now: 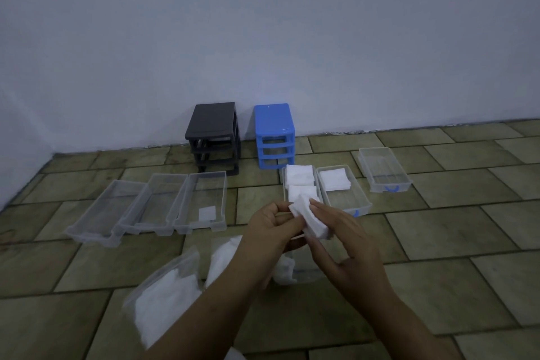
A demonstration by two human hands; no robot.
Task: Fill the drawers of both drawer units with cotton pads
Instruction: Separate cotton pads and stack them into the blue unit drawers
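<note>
Both hands — left hand (271,223), right hand (342,237) — together, pinching a stack of cotton pads (311,221).

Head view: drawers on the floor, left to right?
Three clear drawers side by side, the third holding one pad → full drawer → half-filled drawer → empty drawer, far right.

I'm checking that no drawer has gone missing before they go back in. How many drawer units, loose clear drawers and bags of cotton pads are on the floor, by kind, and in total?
Drawer units: 2 (black, blue)
Clear drawers out on the floor: 6 (three on the left, three on the right)
Bags of cotton pads: 2 plainly visible
Total: 10
</note>
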